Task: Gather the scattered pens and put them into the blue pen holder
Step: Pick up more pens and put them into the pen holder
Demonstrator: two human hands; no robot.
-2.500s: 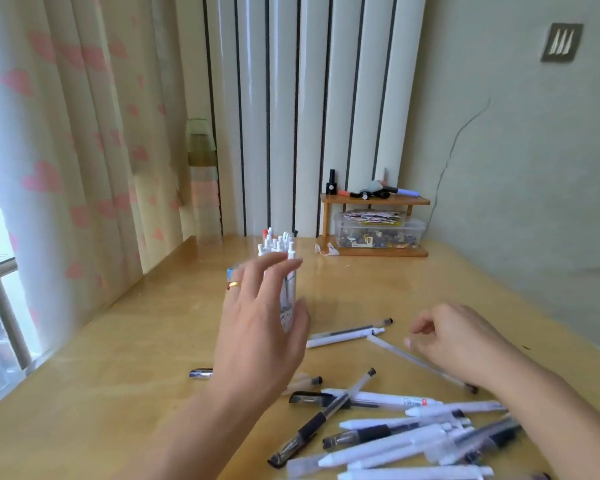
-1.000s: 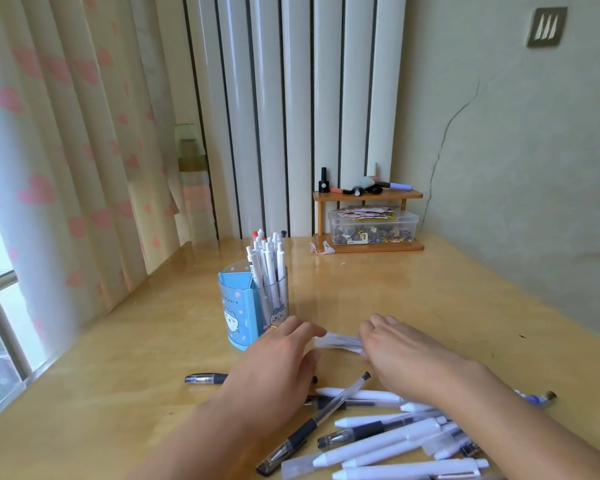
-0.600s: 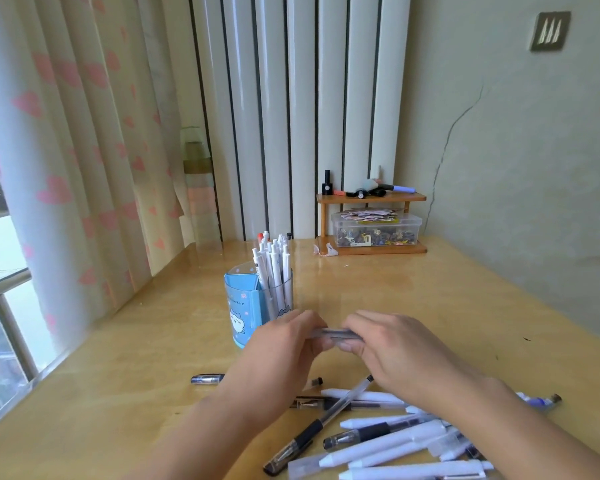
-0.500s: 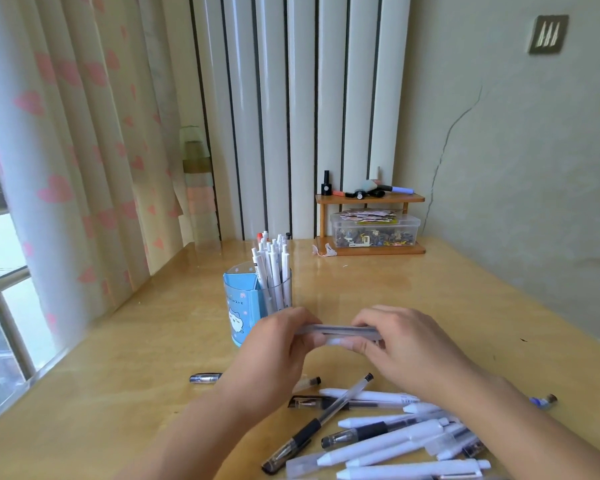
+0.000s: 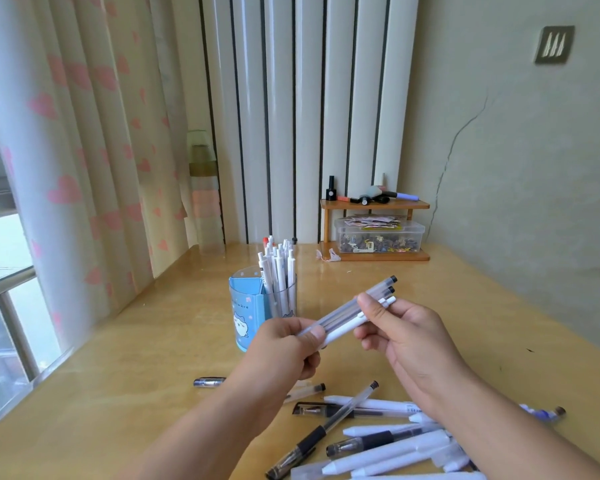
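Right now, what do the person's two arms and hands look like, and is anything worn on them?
Both forearms are bare as far as the picture shows, with no sleeve, watch or bracelet in view. The left hand and the right hand wear no gloves. No ring shows on either hand from this angle. The nails look short and unpainted.

Three pens in a bundle (image 5: 352, 315) held off the table: two clear-barrelled with dark end plugs, one white. One blue pen holder (image 5: 248, 315), about nine white pens (image 5: 278, 271) standing in it, exact count unclear. Roughly a dozen loose pens (image 5: 378, 441) on the wooden table (image 5: 118, 375), overlapping; two hands in view.
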